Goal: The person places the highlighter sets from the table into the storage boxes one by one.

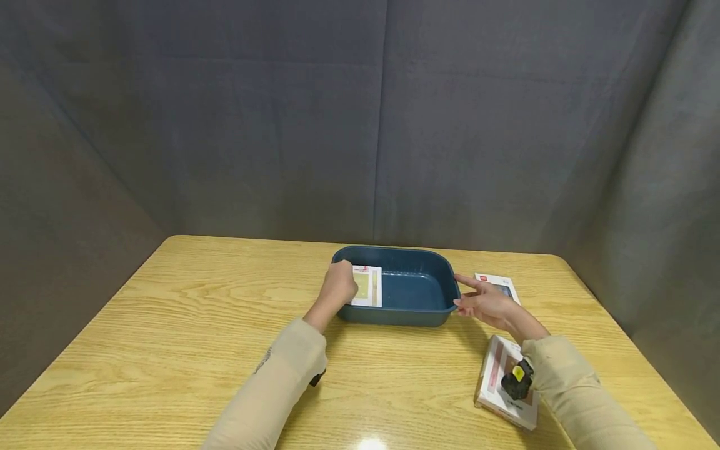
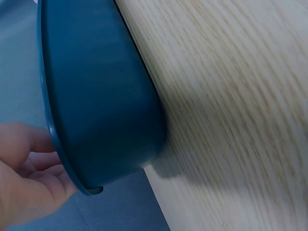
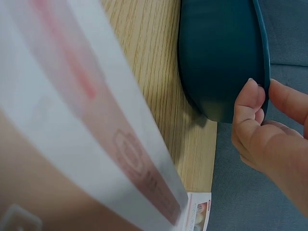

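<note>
A dark blue plastic bin point(image 1: 419, 290) stands on the table, a person's hand at each end. My left hand point(image 1: 339, 284) grips its left rim, fingers curled; the left wrist view shows this hand point(image 2: 29, 175) at the rim, with fingertips partly hidden. A flat white and green package point(image 1: 368, 286) lies inside the bin, against the left end beside that hand. At the right end, my right hand point(image 1: 489, 304) pinches the rim. In the right wrist view, thumb and fingers of this hand point(image 3: 274, 130) close on the bin's edge point(image 3: 265, 53).
Below my right forearm lies a white and brown box point(image 1: 497, 381), which looms large in the right wrist view. Another white box point(image 1: 500, 284) lies behind the right hand, partly covered by it. Grey curtains point(image 1: 360, 125) surround the wooden table point(image 1: 197, 325).
</note>
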Demonstrator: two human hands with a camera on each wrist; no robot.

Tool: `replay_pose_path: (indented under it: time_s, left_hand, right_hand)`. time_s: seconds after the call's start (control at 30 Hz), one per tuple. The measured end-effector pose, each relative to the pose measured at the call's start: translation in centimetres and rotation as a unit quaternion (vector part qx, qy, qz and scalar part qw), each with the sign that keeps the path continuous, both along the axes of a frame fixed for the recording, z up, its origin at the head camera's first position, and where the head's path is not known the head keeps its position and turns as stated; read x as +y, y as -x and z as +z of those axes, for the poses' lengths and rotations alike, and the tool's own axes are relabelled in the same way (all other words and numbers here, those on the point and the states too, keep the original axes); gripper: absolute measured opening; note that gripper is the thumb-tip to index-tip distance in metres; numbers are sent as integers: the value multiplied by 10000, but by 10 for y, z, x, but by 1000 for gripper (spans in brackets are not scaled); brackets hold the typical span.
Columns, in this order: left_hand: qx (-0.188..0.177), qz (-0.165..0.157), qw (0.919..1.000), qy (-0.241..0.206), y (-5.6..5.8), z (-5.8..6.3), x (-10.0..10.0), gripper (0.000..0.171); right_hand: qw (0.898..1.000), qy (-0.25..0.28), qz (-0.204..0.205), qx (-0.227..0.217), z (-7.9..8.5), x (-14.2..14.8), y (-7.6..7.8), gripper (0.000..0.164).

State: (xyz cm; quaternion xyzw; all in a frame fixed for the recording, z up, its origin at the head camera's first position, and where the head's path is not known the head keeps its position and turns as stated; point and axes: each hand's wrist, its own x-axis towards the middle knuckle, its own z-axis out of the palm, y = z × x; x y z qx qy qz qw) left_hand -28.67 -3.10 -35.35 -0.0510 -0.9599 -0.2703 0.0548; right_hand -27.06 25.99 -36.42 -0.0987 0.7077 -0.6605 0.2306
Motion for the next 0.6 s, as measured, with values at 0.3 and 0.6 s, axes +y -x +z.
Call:
replay_pose_path:
  time_s: [0.3,0.6]
  left_hand:
    - [796,-669,9926,-625,8,-11,-8,24]
    - [748,-719,9892,-1034,-5,3,-16,28]
  right_hand:
    - [9999,-74,-62,61,1,0,-1,68]
    - [9999,-76,-89,43,3,-2,-3,68]
